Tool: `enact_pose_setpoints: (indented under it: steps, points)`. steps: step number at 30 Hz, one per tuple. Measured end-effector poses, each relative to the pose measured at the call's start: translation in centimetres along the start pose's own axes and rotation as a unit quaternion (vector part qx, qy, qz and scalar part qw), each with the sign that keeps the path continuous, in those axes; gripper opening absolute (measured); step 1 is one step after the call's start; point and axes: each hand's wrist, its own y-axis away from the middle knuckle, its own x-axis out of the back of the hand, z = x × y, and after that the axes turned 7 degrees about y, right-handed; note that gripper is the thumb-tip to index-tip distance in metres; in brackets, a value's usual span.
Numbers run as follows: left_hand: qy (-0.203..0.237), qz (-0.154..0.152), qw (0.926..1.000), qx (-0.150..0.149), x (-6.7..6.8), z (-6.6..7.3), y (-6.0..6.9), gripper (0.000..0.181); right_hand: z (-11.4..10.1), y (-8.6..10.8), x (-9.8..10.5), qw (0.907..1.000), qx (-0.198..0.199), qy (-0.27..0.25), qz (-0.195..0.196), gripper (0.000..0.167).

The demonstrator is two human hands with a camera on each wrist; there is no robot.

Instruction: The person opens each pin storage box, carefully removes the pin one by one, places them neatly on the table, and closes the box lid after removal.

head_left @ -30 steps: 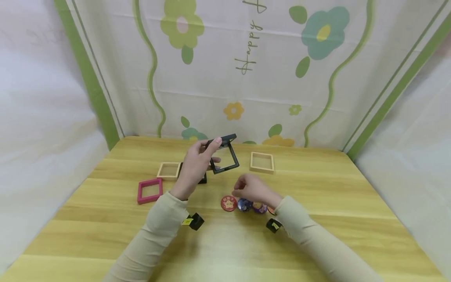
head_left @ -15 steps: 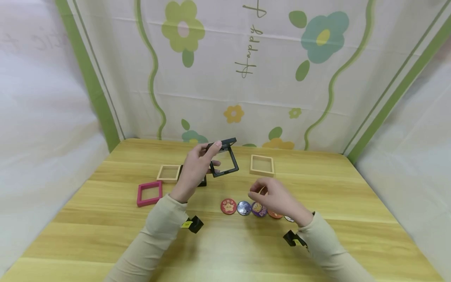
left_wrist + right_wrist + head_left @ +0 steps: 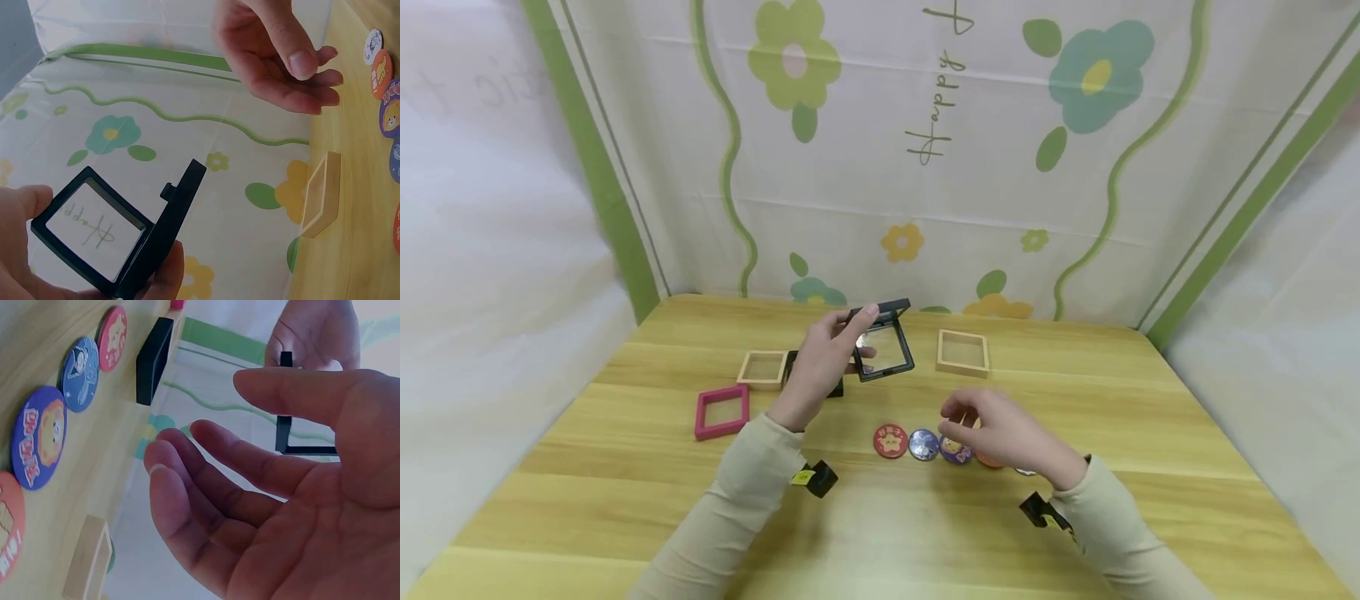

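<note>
My left hand (image 3: 820,362) holds a black square display frame (image 3: 165,228) above the table. The frame is hinged, its two halves spread at an angle, and a clear pane fills the half facing me. My right hand (image 3: 1003,429) hovers over a row of round badges, fingers loosely bent and nothing in them, as the right wrist view confirms. In the row are a red star badge (image 3: 891,441), a blue badge (image 3: 923,445), a purple badge (image 3: 39,437) and an orange badge (image 3: 382,74). A white badge (image 3: 373,47) ends it, mostly hidden behind my right hand in the head view.
At the left lie a pink frame (image 3: 722,430) and a light wooden frame (image 3: 763,382). Another black frame (image 3: 154,361) is partly covered by my left hand in the head view. A second wooden frame (image 3: 962,368) sits farther back, before the flowered curtain (image 3: 850,167).
My right hand has moved right and towards me from above the red and blue badges, uncovering more of the row. My left hand keeps holding the black frame, nearly still.
</note>
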Motion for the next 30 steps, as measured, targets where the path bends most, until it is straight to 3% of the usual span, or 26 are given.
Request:
enact_pose_setpoints:
  steps: [10,18,30]
  points:
    - [-0.057,-0.023,0.9975,0.033,-0.4,-1.4,-1.7,0.073,0.1,0.5,1.2,0.9996,0.002,0.03,0.004,0.014]
    - [-0.102,-0.072,0.9908,0.053,-0.3,-1.7,-3.6,0.07,0.1,0.5,1.5,0.999,0.021,0.04,-0.005,0.012]
    - [-0.122,-0.073,0.9862,0.085,0.1,-2.9,-5.8,0.076,0.1,0.7,1.5,0.999,0.022,0.032,-0.02,0.012]
